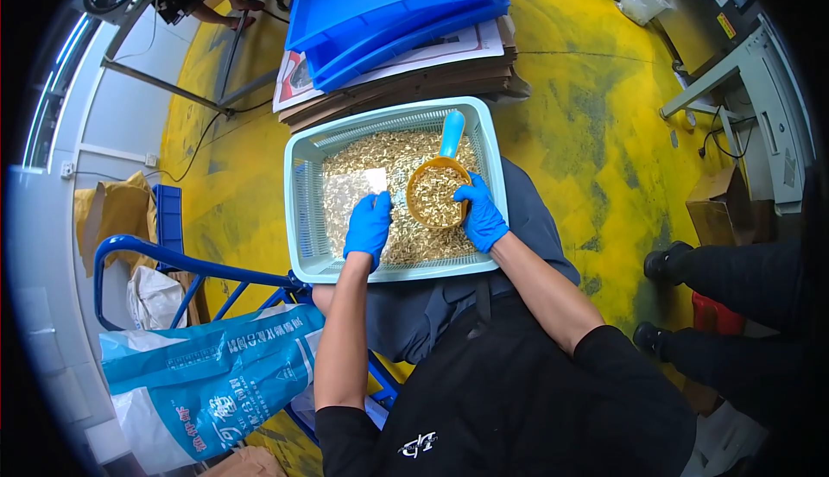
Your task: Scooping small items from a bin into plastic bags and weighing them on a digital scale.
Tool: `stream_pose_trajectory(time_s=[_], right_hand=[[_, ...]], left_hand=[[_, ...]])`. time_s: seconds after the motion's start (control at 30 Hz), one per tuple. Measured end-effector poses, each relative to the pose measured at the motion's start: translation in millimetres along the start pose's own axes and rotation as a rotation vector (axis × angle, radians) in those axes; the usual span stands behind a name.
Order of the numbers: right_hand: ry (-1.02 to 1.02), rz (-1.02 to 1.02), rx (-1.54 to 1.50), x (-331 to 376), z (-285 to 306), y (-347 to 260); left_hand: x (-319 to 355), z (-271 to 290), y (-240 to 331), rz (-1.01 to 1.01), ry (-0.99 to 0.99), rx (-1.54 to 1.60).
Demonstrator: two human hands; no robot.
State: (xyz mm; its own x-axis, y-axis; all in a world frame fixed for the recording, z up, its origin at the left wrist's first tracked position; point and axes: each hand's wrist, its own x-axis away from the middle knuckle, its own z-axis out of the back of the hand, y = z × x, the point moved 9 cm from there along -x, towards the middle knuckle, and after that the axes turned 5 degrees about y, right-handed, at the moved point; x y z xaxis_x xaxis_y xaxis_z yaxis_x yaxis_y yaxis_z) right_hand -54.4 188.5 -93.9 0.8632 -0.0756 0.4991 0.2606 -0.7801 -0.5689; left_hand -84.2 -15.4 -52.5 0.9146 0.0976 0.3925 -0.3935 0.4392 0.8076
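Note:
A pale green plastic basket (300, 257) rests across my lap, filled with small gold-coloured metal pieces (414, 248). Over the right part of the pieces is a round orange scoop (412, 209) with similar pieces inside; a light blue handle (452, 134) points away from me at its far rim. My right hand (484, 214), in a blue glove, grips the scoop's near right side. My left hand (369, 227), also gloved in blue, is closed, its fingertips at a shiny, clear-and-whitish sheet (374, 181) above the pieces. Whether that sheet is a bag I cannot tell.
Blue trays (389, 2) are stacked on flattened cardboard (397, 93) beyond the basket. To the left are a blue metal frame (129, 248) and a blue-and-white sack (216, 382). A person's legs (734, 287) stand at right, near a cardboard box (721, 205).

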Motion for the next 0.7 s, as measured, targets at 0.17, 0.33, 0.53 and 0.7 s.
stream_pose_trajectory(time_s=[0.17, 0.33, 0.53, 0.7], right_hand=[[-0.041, -0.068, -0.059, -12, 6, 21], [-0.099, -0.109, -0.12, -11, 0, 23], [0.022, -0.076, -0.05, 19, -4, 3], [0.064, 0.008, 0.012, 38, 21, 2]], left_hand=[[21, -32, 78, -0.235, 0.073, -0.245], [17, -8, 80, -0.259, 0.186, -0.191], [-50, 35, 40, -0.366, 0.393, -0.55], [-115, -3, 32, -0.16, 0.336, -0.664]])
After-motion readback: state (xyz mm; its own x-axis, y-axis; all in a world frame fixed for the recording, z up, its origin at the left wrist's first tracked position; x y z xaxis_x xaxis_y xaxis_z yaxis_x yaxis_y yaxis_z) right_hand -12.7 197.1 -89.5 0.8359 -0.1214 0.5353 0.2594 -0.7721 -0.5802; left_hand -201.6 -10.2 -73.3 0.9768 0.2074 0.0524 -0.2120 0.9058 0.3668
